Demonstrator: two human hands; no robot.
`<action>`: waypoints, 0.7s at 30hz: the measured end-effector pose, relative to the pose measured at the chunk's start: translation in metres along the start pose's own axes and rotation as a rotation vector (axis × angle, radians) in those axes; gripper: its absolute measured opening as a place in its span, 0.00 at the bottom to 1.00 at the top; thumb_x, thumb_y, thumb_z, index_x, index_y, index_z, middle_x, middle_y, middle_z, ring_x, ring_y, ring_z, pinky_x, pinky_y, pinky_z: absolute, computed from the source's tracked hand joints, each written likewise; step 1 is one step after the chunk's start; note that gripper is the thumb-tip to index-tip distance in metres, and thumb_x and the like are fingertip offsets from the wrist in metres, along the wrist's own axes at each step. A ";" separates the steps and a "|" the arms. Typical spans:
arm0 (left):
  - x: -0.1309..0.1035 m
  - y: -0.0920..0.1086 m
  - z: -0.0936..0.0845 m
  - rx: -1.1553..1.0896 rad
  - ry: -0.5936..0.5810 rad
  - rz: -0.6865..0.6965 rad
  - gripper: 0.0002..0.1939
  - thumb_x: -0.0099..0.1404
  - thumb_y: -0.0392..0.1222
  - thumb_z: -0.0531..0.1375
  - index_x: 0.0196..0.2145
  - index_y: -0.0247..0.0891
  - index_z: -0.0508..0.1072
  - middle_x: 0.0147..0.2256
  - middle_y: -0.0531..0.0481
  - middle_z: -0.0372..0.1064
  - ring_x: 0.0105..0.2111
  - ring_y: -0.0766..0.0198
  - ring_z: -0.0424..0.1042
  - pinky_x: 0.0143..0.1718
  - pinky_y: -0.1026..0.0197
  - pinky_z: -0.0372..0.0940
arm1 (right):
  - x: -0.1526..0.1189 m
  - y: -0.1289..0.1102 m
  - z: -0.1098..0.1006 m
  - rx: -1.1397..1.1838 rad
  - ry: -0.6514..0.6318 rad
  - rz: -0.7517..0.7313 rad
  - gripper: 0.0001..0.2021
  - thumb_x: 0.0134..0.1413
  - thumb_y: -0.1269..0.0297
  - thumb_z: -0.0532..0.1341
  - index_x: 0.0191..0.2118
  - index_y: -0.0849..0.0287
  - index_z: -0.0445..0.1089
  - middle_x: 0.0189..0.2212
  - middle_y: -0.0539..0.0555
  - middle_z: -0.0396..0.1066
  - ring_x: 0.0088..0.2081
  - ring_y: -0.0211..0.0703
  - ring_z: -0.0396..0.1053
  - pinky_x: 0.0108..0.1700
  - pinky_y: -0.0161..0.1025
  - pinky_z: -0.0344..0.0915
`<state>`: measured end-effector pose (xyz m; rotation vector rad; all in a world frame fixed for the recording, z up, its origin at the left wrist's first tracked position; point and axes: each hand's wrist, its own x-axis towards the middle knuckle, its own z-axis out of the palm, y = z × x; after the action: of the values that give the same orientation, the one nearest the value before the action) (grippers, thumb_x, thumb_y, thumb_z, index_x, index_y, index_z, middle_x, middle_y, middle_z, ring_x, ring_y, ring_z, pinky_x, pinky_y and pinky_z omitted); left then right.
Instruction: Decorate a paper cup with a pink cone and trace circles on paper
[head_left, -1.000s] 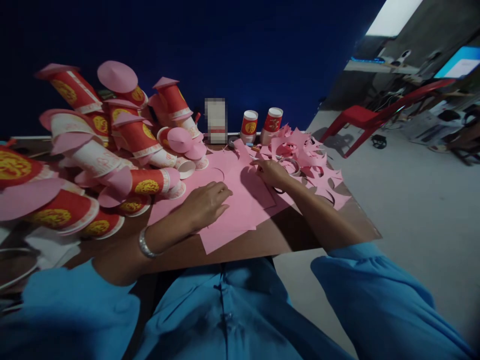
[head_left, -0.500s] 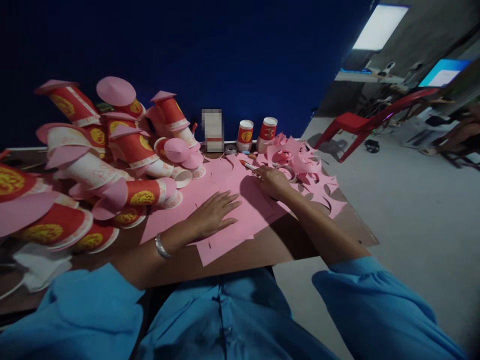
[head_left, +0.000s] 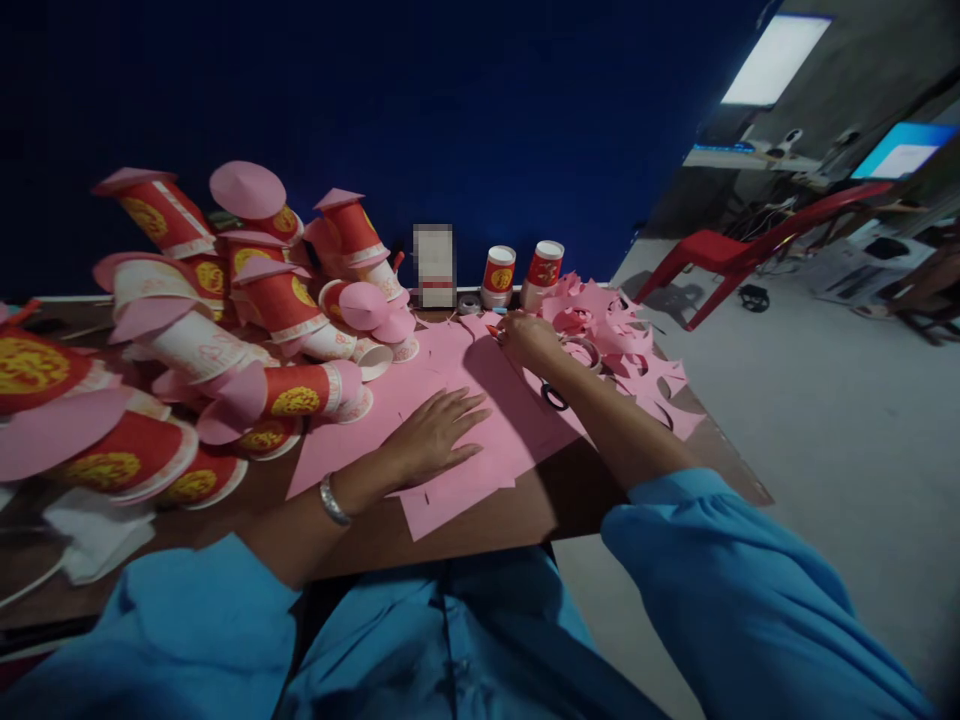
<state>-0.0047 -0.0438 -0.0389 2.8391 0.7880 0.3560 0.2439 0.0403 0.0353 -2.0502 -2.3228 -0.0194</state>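
Observation:
My left hand (head_left: 439, 437) lies flat with fingers spread on the pink paper sheets (head_left: 450, 370), which overlap on the brown table (head_left: 517, 525). Farther forward, my right hand (head_left: 529, 342) has its fingers curled over a pen (head_left: 493, 330); only the orange end shows, and the rest is under the hand. Black-handled scissors (head_left: 555, 398) peek out beside my right forearm, their blades hidden. To the left, red and white paper cups (head_left: 300, 395) with pink paper cones (head_left: 249, 190) are piled up.
Pink paper scraps (head_left: 600, 320) heap at the right, partly around a ring-shaped roll (head_left: 581, 352). Two red cups (head_left: 499, 277) stand at the back near a grey tape roll (head_left: 469, 304). A blue partition (head_left: 450, 120) rises behind. On the floor is a red chair (head_left: 705, 250).
My right hand has moved slightly left and forward, closing over the pen that lay partly exposed. The scissors' handle has come into sight. My left hand stays on the paper.

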 end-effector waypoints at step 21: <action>0.000 0.000 0.001 -0.013 0.046 0.014 0.29 0.78 0.54 0.57 0.70 0.39 0.67 0.71 0.38 0.64 0.74 0.45 0.58 0.75 0.35 0.54 | -0.029 0.048 -0.014 0.276 0.074 0.225 0.12 0.64 0.68 0.61 0.50 0.64 0.76 0.49 0.72 0.80 0.56 0.66 0.78 0.58 0.55 0.71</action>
<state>-0.0044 -0.0444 -0.0402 2.8352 0.7726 0.4281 0.2957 0.0170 0.0473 -2.1123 -1.9158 0.2159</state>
